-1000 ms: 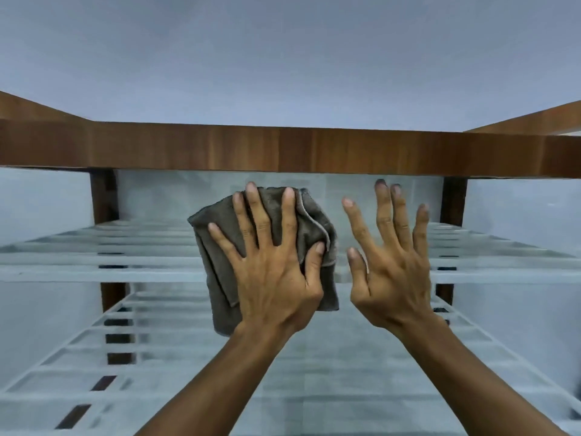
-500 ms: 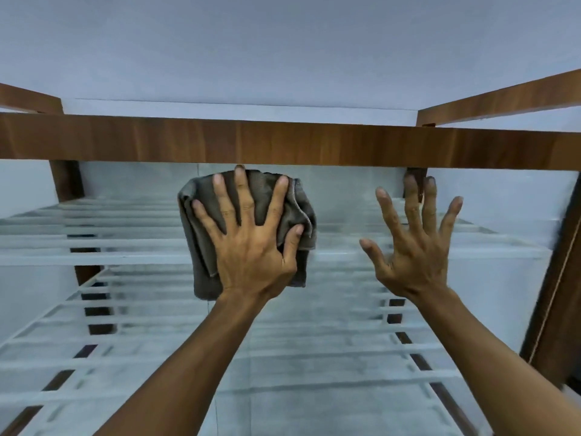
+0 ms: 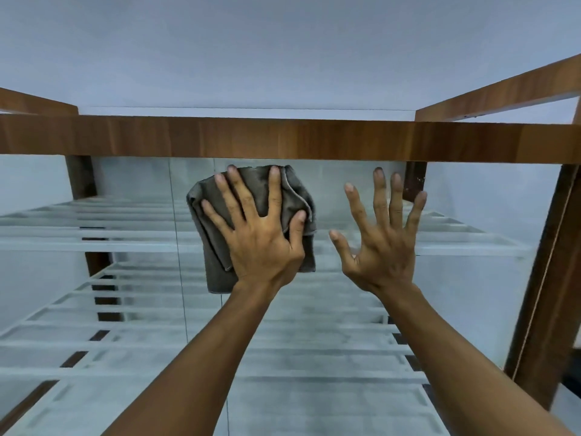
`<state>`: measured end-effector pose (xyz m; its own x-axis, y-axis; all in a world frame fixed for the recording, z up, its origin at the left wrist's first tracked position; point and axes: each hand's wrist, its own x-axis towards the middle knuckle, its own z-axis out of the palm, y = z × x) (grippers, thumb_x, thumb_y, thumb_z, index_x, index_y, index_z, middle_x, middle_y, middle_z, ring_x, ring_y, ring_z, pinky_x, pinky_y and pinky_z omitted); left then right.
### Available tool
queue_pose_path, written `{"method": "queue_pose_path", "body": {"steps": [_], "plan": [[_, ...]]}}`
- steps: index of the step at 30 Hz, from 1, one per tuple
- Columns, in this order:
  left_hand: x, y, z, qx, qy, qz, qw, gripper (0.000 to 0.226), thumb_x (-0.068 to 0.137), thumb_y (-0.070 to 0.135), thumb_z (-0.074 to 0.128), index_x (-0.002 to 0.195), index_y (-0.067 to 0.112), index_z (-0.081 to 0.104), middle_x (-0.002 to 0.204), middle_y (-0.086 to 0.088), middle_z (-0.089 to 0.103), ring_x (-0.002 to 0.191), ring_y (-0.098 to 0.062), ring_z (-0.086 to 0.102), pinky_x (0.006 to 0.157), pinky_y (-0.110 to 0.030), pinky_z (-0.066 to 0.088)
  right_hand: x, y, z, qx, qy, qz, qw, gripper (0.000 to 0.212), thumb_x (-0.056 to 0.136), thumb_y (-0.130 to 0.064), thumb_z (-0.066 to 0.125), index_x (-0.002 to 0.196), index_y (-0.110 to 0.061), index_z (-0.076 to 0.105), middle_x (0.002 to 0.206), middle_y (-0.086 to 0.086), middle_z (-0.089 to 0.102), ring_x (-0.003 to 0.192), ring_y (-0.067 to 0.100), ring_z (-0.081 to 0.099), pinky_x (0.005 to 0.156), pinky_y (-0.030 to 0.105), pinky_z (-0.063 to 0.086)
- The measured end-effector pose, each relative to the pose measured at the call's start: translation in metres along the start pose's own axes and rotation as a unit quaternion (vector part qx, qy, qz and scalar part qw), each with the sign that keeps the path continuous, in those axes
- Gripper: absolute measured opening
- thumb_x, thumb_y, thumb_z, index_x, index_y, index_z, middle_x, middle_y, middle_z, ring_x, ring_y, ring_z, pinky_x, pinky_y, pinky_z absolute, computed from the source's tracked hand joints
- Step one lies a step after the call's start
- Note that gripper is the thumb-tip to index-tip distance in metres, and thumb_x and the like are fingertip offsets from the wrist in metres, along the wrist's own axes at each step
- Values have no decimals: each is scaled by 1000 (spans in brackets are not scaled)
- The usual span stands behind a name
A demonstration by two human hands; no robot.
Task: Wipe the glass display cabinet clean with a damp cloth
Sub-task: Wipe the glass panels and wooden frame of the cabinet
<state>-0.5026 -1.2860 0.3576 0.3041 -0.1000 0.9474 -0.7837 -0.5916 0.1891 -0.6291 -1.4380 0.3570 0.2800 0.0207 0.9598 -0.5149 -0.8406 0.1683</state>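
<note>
Pressing a folded grey cloth (image 3: 256, 187) flat against the clear glass cabinet front (image 3: 317, 328), just under the brown wooden top rail (image 3: 283, 138), with a straight-fingered left hand (image 3: 264, 247), right hand (image 3: 382, 250) splayed, empty, alongside.
</note>
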Motion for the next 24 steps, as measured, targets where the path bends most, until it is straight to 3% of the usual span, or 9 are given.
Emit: {"method": "queue_pose_path", "body": {"steps": [4,6,10,12,17,21,24], "plan": [[1,4,0,3,-22,130,991,74,103,63,37,167,30,20,172,-25,5,160,-45,0,125,-70,-3,0,1,-1,11,-8,1,1000,78,98,-62,41,166,-27,26,173,19,13,160,42,8,124,71,-1],[3,-10,-1,-29,6,116,993,73,103,60,44,165,26,28,171,-27,10,160,-43,4,128,-64,1,-1,0,-1,14,-6,1,1000,77,100,-64,38,166,-27,25,174,18,12,161,41,8,124,71,-1],[5,-28,-3,-72,95,18,993,66,103,52,53,156,14,47,159,-31,32,149,-45,24,124,-62,23,0,0,-1,20,-3,5,1000,76,101,-66,37,166,-28,24,174,16,9,161,40,6,124,71,-1],[4,-18,-2,-59,85,1,995,66,105,51,49,159,13,43,162,-29,30,153,-45,22,125,-65,18,-1,-1,-1,19,-3,8,1000,77,101,-66,38,166,-28,24,174,16,9,161,40,7,124,71,-1],[-5,14,-1,-35,2,-56,998,72,105,62,30,166,31,8,174,-20,-3,160,-41,-10,122,-71,-12,-1,-1,0,23,0,10,1000,80,98,-65,42,166,-29,22,175,15,10,162,38,5,125,69,-4],[-4,10,0,-47,4,-58,997,75,103,63,33,166,34,3,174,-17,-8,160,-38,-15,121,-72,-12,0,-1,-1,27,8,8,1000,79,98,-64,45,166,-29,23,174,16,11,162,38,4,125,67,-6],[-6,11,0,-94,30,-61,993,82,102,58,46,167,28,6,175,-17,-3,161,-34,-12,124,-65,-15,-1,-1,0,34,11,10,999,78,99,-64,43,165,-29,25,174,17,14,161,39,7,125,68,-4]]}}
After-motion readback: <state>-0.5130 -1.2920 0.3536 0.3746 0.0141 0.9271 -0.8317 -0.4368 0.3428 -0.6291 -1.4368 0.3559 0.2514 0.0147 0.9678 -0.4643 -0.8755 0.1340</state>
